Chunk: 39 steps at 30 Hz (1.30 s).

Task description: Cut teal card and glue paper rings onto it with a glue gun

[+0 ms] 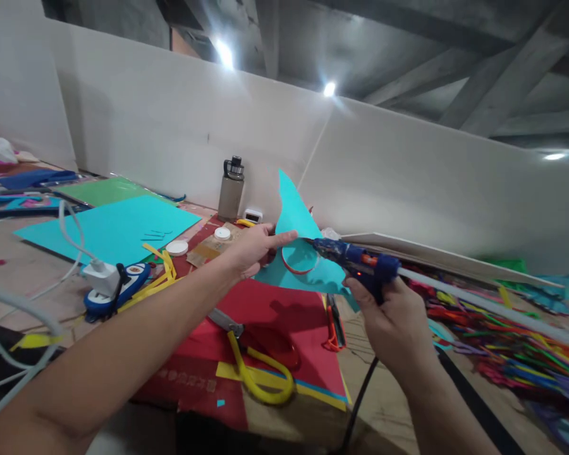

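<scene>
My left hand (258,248) grips a turquoise paper cutout (296,212), holding it up above the table with the thumb along its front. A round piece with a red edge (299,260) shows at the middle of the cutout. My right hand (394,316) is closed around the handle of a blue hot glue gun (360,262). The gun's nozzle points left and meets or nearly meets the paper near my left thumb; I cannot tell if it touches. A long whitish glue stick (474,300) runs out of the gun's back end.
Yellow-handled scissors (260,366) lie on red sheets (265,309) below my hands, with a utility knife (334,323) beside them. Turquoise sheet (109,230), power strip (116,291) and cables are at left. A bottle (231,189) stands behind; colourful craft stems (512,341) lie right.
</scene>
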Tool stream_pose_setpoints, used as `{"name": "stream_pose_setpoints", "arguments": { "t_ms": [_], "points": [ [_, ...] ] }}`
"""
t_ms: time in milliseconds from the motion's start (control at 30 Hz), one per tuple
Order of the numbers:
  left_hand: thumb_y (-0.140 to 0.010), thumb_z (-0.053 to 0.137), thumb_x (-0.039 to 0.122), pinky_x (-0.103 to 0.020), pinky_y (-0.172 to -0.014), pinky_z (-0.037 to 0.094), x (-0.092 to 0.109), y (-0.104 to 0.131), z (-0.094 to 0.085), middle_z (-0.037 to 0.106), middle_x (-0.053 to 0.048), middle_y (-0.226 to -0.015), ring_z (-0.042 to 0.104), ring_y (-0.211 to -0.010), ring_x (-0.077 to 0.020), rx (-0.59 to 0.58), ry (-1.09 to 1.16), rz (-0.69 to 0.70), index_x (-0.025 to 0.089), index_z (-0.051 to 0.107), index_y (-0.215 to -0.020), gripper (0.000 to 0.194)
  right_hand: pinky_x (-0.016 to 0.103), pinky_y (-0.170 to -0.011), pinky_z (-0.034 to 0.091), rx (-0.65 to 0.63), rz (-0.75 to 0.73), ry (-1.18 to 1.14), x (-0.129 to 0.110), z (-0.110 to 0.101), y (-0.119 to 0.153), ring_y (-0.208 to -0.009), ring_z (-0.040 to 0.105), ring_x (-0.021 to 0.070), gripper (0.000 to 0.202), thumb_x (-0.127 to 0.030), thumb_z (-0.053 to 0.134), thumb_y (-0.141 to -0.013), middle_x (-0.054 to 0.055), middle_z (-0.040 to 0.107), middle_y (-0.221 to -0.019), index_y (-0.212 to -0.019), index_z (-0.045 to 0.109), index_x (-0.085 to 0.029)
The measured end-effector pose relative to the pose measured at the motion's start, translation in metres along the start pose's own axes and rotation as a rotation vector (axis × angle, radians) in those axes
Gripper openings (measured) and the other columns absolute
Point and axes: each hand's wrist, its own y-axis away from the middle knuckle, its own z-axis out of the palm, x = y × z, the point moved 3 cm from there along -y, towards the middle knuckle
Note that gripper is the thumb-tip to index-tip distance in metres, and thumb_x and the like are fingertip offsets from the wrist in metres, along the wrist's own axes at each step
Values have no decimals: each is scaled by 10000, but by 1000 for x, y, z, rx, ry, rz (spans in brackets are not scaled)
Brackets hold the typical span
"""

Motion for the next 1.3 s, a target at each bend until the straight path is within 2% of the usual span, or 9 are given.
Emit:
{"name": "stream_pose_setpoints", "arguments": {
  "t_ms": [200,367,567,667,767,867,1000,1167,1300],
  "points": [
    [-611,777,206,-285,-663,513,14,7,8,679,-68,-875,635,-700,-144,-184,8,91,138,644,-898,324,336,-652,461,-33,26,-87,3,-20,-10,-753,632,237,297,-399,526,-832,79,681,-849,-1027,601,-188],
    [-650,732,157,-329,-752,511,15,4,16,676,-123,-1012,645,-817,-188,-216,59,147,125,628,-1006,373,358,-654,455,16,-11,-30,-1,-14,-12,-759,620,256,310,-401,511,-840,102,666,-835,-1014,612,-164],
    [-662,708,145,-293,-746,505,9,-7,17,680,-64,-1023,640,-827,-157,-108,140,252,164,618,-1037,386,337,-618,445,91,-93,-7,2,6,-22,-733,618,256,289,-386,493,-852,92,665,-789,-968,626,-157],
    [-665,709,169,-290,-754,503,2,-11,12,689,-43,-992,641,-806,-147,-65,184,267,170,635,-991,334,343,-643,462,74,-102,-34,6,16,-25,-772,626,260,295,-378,492,-857,101,673,-839,-1003,620,-156],
    [-665,696,154,-294,-748,507,-5,-14,5,699,-37,-953,644,-795,-151,-62,224,244,165,654,-924,263,361,-676,476,58,-126,-40,8,23,-25,-853,629,280,310,-373,483,-863,129,672,-915,-1039,610,-152],
    [-652,689,132,-304,-751,509,-10,-18,-2,712,-49,-870,652,-781,-169,-53,260,135,138,671,-832,181,374,-722,484,16,-157,-54,10,30,-21,-909,622,279,301,-368,469,-873,131,664,-951,-1042,604,-159],
    [-670,706,190,-307,-742,516,-17,-21,-5,715,-52,-847,657,-772,-175,1,301,39,147,672,-805,146,372,-741,489,-54,-213,-75,13,36,-16,-917,623,265,300,-352,463,-877,120,662,-965,-1074,582,-159],
    [-650,728,159,-310,-726,519,-28,-22,-1,714,-37,-835,651,-720,-156,98,307,55,141,669,-803,165,376,-767,484,-35,-247,-46,19,37,-11,-953,613,268,308,-342,478,-873,129,653,-1003,-1111,561,-163],
    [-657,728,192,-310,-796,503,-33,-19,6,712,-51,-895,659,-773,-161,111,335,133,130,679,-825,187,402,-803,478,14,-232,-34,20,37,-7,-995,602,281,325,-343,480,-873,137,643,-1046,-1139,546,-169]
  ]
}}
